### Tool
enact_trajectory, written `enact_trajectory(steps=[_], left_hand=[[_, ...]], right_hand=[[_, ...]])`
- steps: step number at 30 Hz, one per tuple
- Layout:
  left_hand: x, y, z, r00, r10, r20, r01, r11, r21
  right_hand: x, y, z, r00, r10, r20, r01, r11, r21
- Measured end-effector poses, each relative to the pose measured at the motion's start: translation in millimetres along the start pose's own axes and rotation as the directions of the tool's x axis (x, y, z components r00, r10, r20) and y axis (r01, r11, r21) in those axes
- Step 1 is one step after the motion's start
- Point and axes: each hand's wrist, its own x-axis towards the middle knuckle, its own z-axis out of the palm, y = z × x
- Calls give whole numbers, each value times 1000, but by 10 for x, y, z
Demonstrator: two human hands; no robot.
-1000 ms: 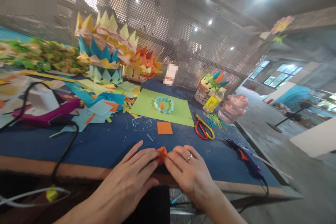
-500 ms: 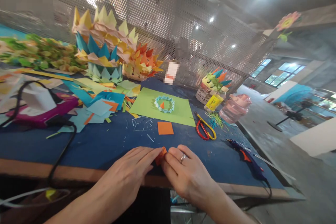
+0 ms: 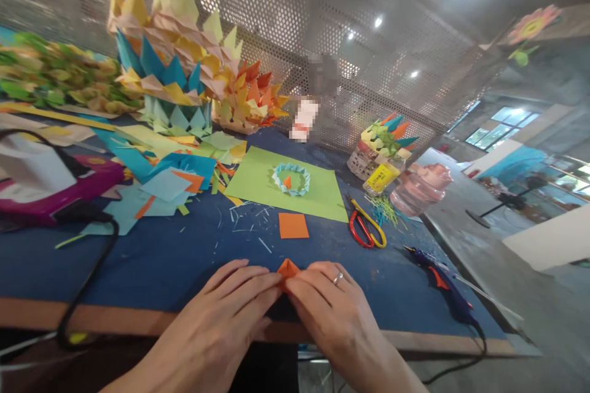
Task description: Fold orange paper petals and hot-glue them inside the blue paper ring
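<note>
Between my two hands, near the table's front edge, is a small folded piece of orange paper with a peaked top. My left hand grips its left side with the fingertips. From the other side, my right hand, with a ring on one finger, pinches it too; the paper's lower part is hidden by the fingers. Just beyond lies a flat orange paper square. Behind that, a ring of light-blue folded pieces rests on a green sheet, with a small orange folded piece inside it.
Scissors and a blue glue gun lie to the right, near a pink bottle. Paper scraps, a magenta device and its black cable occupy the left. Layered paper crowns stand behind.
The orange paper's peak shows more openly between my hands, and the fingers have spread slightly sideways along it. The camera view has shifted a little.
</note>
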Motion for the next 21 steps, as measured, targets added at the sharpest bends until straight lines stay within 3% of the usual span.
enact_trajectory(steps=[4,8,12,21], left_hand=[[-32,-49,17,995,64,76,-69,996,62],[-105,-76,106,999,6,35,-6,1000,12],[-200,-102,220,997,-43,69,46,998,-44],[-200,-157,314,986,120,113,-114,992,-60]], right_hand=[[-18,-17,58,998,62,-6,-61,996,66],[-60,-8,118,987,134,-91,-116,977,181],[-75,10,129,975,177,-131,-133,949,286],[-61,29,139,968,195,-155,-146,949,281]])
